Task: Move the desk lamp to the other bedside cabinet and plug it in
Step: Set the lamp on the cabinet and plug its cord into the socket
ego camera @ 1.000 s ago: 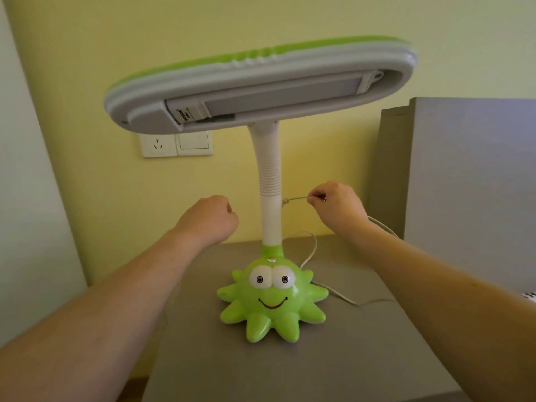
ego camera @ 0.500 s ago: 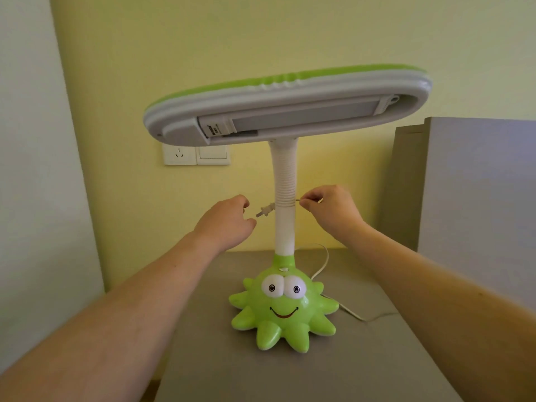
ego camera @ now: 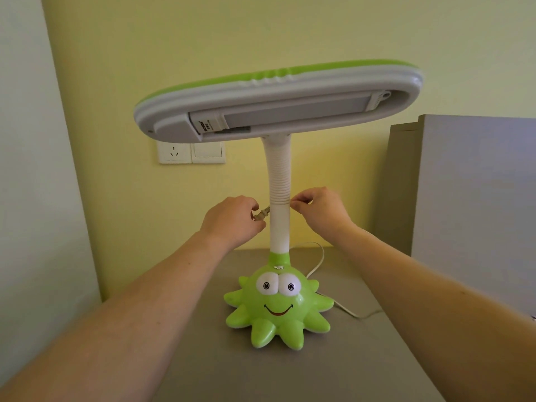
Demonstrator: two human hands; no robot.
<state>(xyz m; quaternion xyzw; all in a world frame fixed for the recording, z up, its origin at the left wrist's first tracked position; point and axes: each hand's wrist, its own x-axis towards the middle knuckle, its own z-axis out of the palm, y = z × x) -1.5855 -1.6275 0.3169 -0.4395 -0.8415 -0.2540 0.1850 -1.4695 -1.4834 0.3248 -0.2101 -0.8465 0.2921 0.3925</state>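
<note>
A green octopus-shaped desk lamp (ego camera: 278, 306) with a white ribbed neck and a wide grey-and-green head stands upright on the grey bedside cabinet (ego camera: 203, 358). Its white cord (ego camera: 320, 261) loops behind the base and rises behind the neck. My right hand (ego camera: 320, 211) pinches the cord just right of the neck. My left hand (ego camera: 232, 220) closes its fingertips on the plug (ego camera: 262, 214) just left of the neck. A white wall socket (ego camera: 174, 152) sits on the yellow wall, up and to the left of my hands.
A blank white switch plate (ego camera: 208, 152) adjoins the socket on its right. A tall grey headboard panel (ego camera: 475, 204) rises to the right of the cabinet. A pale wall (ego camera: 32, 184) closes in on the left.
My right hand passed the plug leftward behind the lamp neck, and my left hand moved in and took hold of it. The view shifted so the lamp sits lower and farther right.
</note>
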